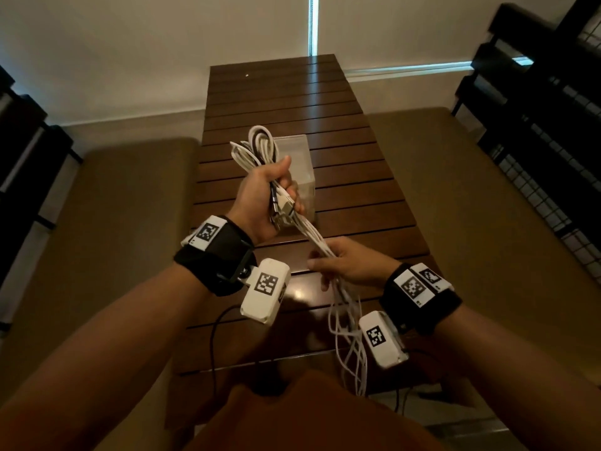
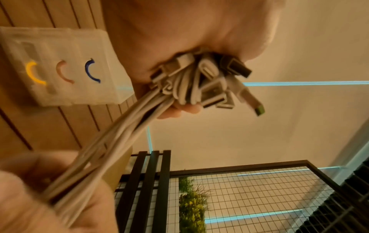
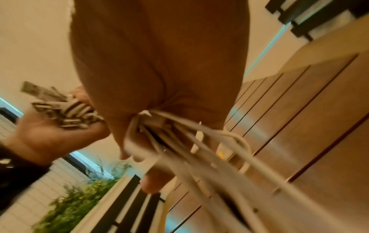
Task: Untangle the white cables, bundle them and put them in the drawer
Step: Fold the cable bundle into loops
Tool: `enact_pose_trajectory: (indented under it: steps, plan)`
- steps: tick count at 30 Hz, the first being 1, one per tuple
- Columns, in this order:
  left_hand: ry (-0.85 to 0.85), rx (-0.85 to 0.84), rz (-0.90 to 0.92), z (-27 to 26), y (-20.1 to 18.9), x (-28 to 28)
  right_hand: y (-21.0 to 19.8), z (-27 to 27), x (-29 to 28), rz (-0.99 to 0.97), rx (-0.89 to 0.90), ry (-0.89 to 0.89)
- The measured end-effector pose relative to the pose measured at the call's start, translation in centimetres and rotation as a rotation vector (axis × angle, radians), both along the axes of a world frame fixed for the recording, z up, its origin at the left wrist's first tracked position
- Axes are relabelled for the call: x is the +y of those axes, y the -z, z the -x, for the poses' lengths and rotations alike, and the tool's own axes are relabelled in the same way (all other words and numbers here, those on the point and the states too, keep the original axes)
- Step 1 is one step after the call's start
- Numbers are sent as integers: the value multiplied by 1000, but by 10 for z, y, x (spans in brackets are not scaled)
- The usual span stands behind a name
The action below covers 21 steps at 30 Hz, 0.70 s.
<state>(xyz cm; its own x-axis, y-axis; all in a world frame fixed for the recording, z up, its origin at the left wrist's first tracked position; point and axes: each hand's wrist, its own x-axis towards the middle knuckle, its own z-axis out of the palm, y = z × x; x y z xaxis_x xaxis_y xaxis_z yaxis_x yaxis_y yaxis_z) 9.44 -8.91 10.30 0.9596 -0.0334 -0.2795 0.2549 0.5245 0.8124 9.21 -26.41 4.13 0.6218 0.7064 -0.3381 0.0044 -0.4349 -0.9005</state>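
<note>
Several white cables (image 1: 313, 237) run in one bunch between my two hands above the slatted table. My left hand (image 1: 265, 203) grips the bunch in a fist, loops (image 1: 257, 143) sticking out above the thumb and the plugs (image 2: 201, 80) crowded at the palm. My right hand (image 1: 349, 263) holds the same strands (image 3: 179, 130) lower down, fingers curled round them. Loose cable ends (image 1: 349, 336) hang below it past the table's near edge. A small translucent drawer unit (image 1: 300, 170) stands on the table behind my left hand; its front (image 2: 60, 67) shows yellow, brown and blue curved handles.
The dark wooden slatted table (image 1: 344, 151) stretches away toward the wall. Padded benches (image 1: 130, 203) flank it on both sides. Black slatted frames and a wire mesh panel (image 1: 549, 177) stand at the right. A thin black wire (image 1: 213, 346) hangs from the left wrist camera.
</note>
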Motion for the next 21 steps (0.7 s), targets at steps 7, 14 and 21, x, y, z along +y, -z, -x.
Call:
enact_pose_trajectory:
  steps: [7,14,21]
  plan:
    - [-158,-91,37,-7,-17,13,8,-37,-42,415,-171,81]
    - [-134,-181,96,-13,-16,-13,-23,-79,-71,895,-915,329]
    - [-67,-114,71,-12,1,-26,17,-49,-86,794,-554,195]
